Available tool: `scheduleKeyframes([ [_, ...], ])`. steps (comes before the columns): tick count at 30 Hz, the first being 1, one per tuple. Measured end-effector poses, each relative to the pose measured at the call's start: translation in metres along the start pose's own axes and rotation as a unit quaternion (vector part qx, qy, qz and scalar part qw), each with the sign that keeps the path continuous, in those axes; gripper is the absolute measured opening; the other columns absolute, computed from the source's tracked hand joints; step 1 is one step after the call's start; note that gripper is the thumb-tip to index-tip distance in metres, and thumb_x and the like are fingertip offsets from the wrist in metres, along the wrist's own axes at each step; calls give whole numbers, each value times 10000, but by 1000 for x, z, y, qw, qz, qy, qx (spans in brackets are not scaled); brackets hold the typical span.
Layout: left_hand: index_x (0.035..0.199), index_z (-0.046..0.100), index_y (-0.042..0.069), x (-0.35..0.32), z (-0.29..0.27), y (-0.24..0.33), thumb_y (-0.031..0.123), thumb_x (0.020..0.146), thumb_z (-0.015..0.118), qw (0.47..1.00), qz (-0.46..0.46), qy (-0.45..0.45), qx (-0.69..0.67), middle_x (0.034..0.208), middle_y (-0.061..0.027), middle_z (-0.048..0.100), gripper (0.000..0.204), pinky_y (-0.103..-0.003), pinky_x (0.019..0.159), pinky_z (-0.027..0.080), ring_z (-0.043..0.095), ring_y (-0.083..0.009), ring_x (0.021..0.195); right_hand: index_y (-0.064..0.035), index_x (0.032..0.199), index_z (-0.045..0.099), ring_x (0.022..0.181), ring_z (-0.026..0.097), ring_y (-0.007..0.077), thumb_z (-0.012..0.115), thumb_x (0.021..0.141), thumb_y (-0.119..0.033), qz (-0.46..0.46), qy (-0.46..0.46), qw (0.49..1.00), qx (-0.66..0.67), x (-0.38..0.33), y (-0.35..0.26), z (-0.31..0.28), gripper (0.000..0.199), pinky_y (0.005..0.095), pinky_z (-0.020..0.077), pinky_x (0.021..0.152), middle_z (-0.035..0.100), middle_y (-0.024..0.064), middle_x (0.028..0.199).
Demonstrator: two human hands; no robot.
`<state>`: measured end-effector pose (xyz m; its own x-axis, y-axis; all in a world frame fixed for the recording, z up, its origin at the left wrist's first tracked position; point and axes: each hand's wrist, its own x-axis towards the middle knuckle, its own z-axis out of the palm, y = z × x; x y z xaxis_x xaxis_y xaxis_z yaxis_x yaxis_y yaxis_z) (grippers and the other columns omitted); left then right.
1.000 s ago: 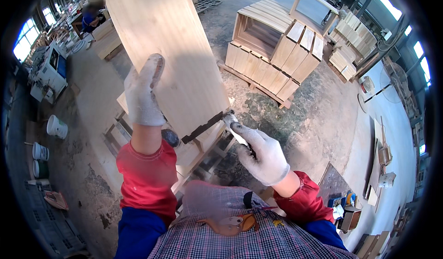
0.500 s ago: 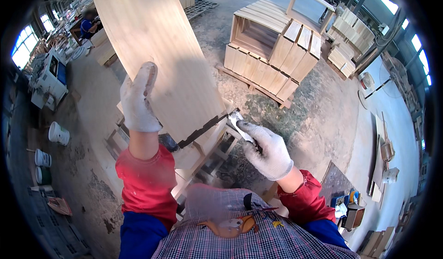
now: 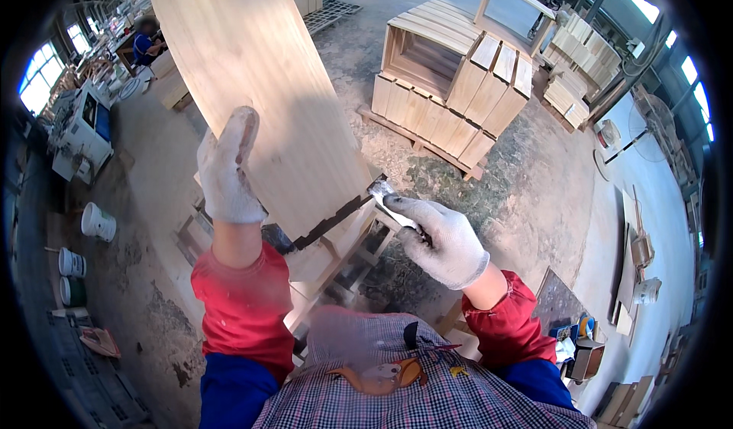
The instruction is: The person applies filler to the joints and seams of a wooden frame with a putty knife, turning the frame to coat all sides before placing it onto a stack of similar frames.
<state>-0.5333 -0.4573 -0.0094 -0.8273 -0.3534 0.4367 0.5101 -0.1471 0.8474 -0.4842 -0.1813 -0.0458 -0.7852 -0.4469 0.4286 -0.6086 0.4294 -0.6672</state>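
Board [image 3: 267, 77] in my left hand [image 3: 227, 173], tool [image 3: 381, 191] in my right hand [image 3: 447, 247].
The board was long, flat, pale wood with faint grain and a stepped, dark lower edge [image 3: 330, 224]. It extended away in front of me, its near end over a wooden stand [image 3: 309, 265]. My left hand, in a white knit glove, clasped its left side, thumb on the face. My right hand, gloved alike, was closed around the tool, its dark tip at the board's lower right corner; I could not tell whether they touched. Beyond, slatted wooden boxes [image 3: 427, 112] stood on a pallet [image 3: 416, 144]. The board blocked my view behind it.
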Motion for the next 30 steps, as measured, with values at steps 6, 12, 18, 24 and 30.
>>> scheduleKeyframes([
  [6, 1136, 526, -123, 1, -5, -5, 120, 958, 513, 999, -22, 13, -24, 1139, -148, 578, 301, -326, 1014, 458, 592, -196, 1093, -61, 1168, 593, 719, 630, 338, 570, 772, -36, 27, -53, 995, -79, 2, -21, -21, 398, 378, 513, 624, 620, 156, 848],
  [12, 1146, 533, -101, 0, 10, 8, 138, 947, 536, 993, -70, 68, -72, 1130, -137, 587, 311, -328, 1014, 458, 593, -197, 1090, -21, 1148, 595, 728, 636, 337, 570, 781, -8, 33, -76, 992, -92, 7, -23, -22, 368, 363, 516, 641, 626, 172, 841],
  [18, 1121, 553, -79, 3, 6, 8, 149, 939, 553, 991, -83, 19, -106, 1101, -120, 605, 291, -311, 997, 457, 602, -183, 1056, -34, 1158, 586, 714, 632, 336, 561, 782, -14, 27, -53, 996, -70, 5, -28, -17, 377, 366, 517, 625, 623, 165, 826],
  [24, 1099, 569, -83, 2, 3, 6, 130, 931, 557, 990, -61, 10, -123, 1085, -113, 618, 272, -298, 968, 469, 610, -177, 1027, -57, 1199, 579, 614, 618, 324, 578, 782, -40, 21, -72, 997, -18, -10, -40, -1, 418, 387, 510, 551, 593, 144, 766],
  [30, 1066, 594, -83, -1, 5, 3, 118, 923, 560, 998, 27, -27, -49, 1060, -116, 629, 249, -276, 909, 486, 616, -166, 991, -48, 1244, 564, 566, 598, 285, 613, 782, -49, -7, -58, 998, -21, -15, -49, 43, 464, 359, 501, 500, 556, 114, 749],
])
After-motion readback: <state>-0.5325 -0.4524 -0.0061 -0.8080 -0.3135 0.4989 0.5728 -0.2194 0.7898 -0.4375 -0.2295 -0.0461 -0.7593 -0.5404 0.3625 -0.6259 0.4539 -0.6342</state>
